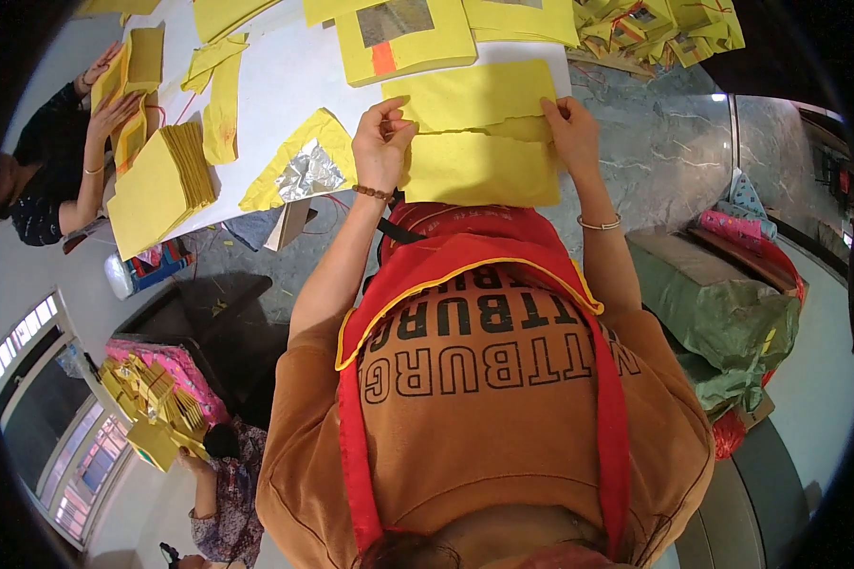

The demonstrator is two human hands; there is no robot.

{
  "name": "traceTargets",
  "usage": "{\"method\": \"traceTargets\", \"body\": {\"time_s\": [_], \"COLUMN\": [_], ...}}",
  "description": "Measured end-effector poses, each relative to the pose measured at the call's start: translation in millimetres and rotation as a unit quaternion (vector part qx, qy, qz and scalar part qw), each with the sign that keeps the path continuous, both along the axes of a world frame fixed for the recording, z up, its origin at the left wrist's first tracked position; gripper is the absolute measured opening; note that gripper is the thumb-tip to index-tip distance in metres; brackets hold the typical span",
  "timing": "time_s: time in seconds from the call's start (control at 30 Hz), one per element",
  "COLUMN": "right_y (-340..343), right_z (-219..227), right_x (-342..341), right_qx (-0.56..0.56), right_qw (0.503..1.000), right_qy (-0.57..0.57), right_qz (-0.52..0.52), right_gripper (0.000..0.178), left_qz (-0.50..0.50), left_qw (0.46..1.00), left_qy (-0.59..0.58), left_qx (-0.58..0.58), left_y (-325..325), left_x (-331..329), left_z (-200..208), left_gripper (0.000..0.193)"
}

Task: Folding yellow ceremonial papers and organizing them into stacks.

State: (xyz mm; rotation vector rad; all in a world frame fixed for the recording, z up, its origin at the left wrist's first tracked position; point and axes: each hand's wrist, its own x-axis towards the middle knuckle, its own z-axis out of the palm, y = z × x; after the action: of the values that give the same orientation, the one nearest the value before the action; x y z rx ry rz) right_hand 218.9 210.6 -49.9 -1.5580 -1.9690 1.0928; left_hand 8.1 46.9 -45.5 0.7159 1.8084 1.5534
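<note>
Yellow paper (pixel 479 169) lies in front of me, partly over the table edge and against my red apron. A ragged, uneven line crosses it from left to right, between the near part and a far yellow part (pixel 465 90). My left hand (pixel 384 144) is closed in a pinch at the paper's left edge, by the ragged line. At the right edge, my right hand (pixel 573 137) pinches the paper between thumb and fingers. Left of my left hand lies a yellow paper triangle (pixel 273 180) with a silver foil patch (pixel 310 173).
Stacked yellow paper (pixel 408 64) with an orange strip stands beyond my hands on the white table (pixel 266 95). A folded yellow stack (pixel 161 180) lies left, near a co-worker's hands (pixel 112 116). Another person handles yellow bundles lower left. Boxes under green plastic (pixel 721 284) stand right.
</note>
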Motion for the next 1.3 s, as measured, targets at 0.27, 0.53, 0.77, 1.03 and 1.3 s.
{"method": "traceTargets", "body": {"time_s": [0.27, 0.53, 0.77, 1.03, 1.3], "right_y": [5.2, -5.1, -54.3, -42.1, -31.2], "right_z": [2.5, 17.7, 76.3, 99.9, 91.0], "right_x": [6.5, 17.3, 29.2, 60.5, 63.3], "right_qx": [-0.167, -0.036, 0.113, -0.151, -0.28], "right_qw": [0.982, 0.999, 0.901, 0.893, 0.905], "right_qy": [0.089, 0.007, 0.042, 0.081, 0.081], "right_qz": [-0.031, 0.019, 0.416, 0.417, 0.31], "right_gripper": [0.033, 0.034, 0.03, 0.015, 0.023], "left_qz": [0.035, 0.001, -0.107, -0.11, -0.17], "left_qw": [0.997, 0.996, 0.932, 0.867, 0.953], "left_qy": [-0.062, -0.084, -0.335, -0.462, -0.238], "left_qx": [-0.001, 0.002, 0.091, 0.151, -0.08], "left_y": [3.4, -6.0, -41.7, -66.7, -84.9], "left_x": [-5.4, -2.5, 10.4, 35.2, 40.6], "left_z": [-12.2, 14.8, 82.8, 90.8, 51.4], "left_gripper": [0.033, 0.033, 0.042, 0.049, 0.032]}}
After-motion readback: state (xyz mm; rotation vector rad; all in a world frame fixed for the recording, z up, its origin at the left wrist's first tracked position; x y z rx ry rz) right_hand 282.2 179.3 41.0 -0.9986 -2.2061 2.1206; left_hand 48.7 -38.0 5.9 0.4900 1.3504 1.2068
